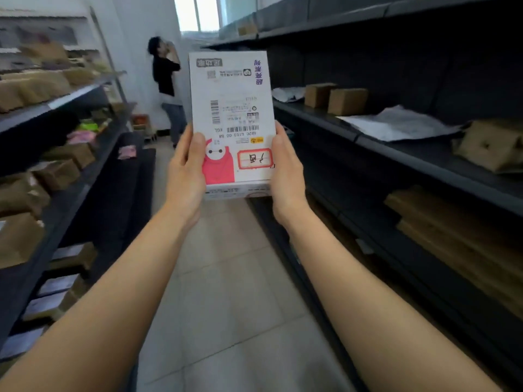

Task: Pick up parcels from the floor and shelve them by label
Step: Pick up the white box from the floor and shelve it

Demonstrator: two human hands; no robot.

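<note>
I hold a flat white parcel box (232,108) up in front of me, its label face towards the camera and upside down. It carries barcodes, a pink cartoon figure and a red-framed handwritten mark near its lower edge. My left hand (185,176) grips its lower left side, thumb on the front. My right hand (287,176) grips the lower right side the same way. Both forearms reach up from the bottom of the view.
I stand in a narrow aisle with a tiled floor (226,292). Dark shelving on the left (70,199) holds several brown parcels. The right shelving (396,148) has brown boxes (336,99) and white mailers (396,123). A person (167,80) stands at the aisle's far end.
</note>
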